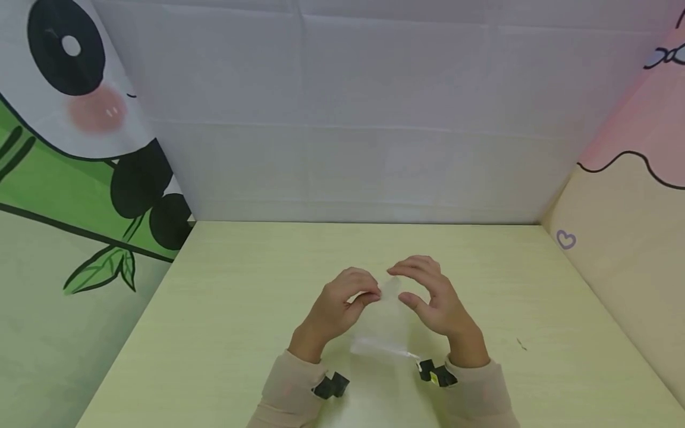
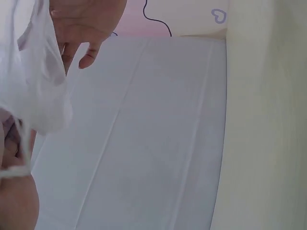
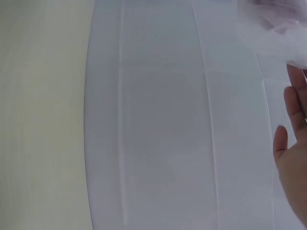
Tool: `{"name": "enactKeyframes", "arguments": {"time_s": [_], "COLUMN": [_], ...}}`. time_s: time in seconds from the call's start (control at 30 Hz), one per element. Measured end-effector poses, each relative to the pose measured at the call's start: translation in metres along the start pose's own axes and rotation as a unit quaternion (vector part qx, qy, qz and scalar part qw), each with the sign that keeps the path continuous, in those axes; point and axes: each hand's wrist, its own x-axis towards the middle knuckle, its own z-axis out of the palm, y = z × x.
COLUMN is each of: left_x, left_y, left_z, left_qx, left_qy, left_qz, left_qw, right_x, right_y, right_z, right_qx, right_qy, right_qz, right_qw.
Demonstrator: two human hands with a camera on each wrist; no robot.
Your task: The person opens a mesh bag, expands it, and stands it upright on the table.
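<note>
Where the pale green table [image 1: 225, 309] meets the white back wall [image 1: 342, 119], we see a panda picture [image 1: 69, 77] on the left wall and a pink and cream picture [image 1: 631, 196] on the right wall. Then come our two sleeves, each with a small black camera at the wrist.

Between our hands is a thin clear plastic bag [image 1: 384, 324], held up just above the table. Our left hand [image 1: 339, 306] pinches the top edge of the bag with thumb and fingers. Our right hand [image 1: 433, 300] is curved close beside the same edge, fingers bent over it, but we cannot tell if it really grips. The hands are near each other, not touching.

We think the bag could slip, because it is so thin and smooth. If only one hand holds it, it may flop down or crumple. Pulling too hard might tear it.
</note>
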Motion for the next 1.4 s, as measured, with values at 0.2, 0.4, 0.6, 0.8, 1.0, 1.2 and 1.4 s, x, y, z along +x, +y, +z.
{"name": "enactKeyframes", "arguments": {"time_s": [0.2,0.4,0.6,0.8,1.0,1.2,1.4], "left_x": [0.0,0.003,0.006,0.009,0.01,0.01,0.01], "left_y": [-0.001,0.0,0.001,0.0,-0.002,-0.004,-0.007], "left_z": [0.002,0.004,0.007,0.01,0.011,0.012,0.014], "left_qx": [-0.032,-0.042,-0.019,-0.017,-0.02,-0.023,-0.032], "left_qy": [0.008,0.0,0.011,0.029,0.044,0.05,0.054], "left_qz": [0.001,-0.003,0.009,0.021,0.026,0.029,0.023], "left_qw": [0.9994,0.9991,0.9997,0.9992,0.9985,0.9981,0.9978], "right_x": [-0.002,0.0,0.001,0.002,0.003,0.002,0.004], "right_y": [0.002,0.002,0.001,0.002,0.005,0.007,0.015], "right_z": [0.0,0.002,0.002,0.0,0.0,0.003,0.006], "right_qx": [0.023,0.043,0.037,0.085,0.149,0.159,0.165], "right_qy": [-0.016,0.002,0.018,0.034,0.033,0.043,0.047], "right_qz": [0.033,0.016,0.031,0.054,0.069,0.092,0.011], "right_qw": [0.999,0.999,0.999,0.994,0.986,0.982,0.985]}}
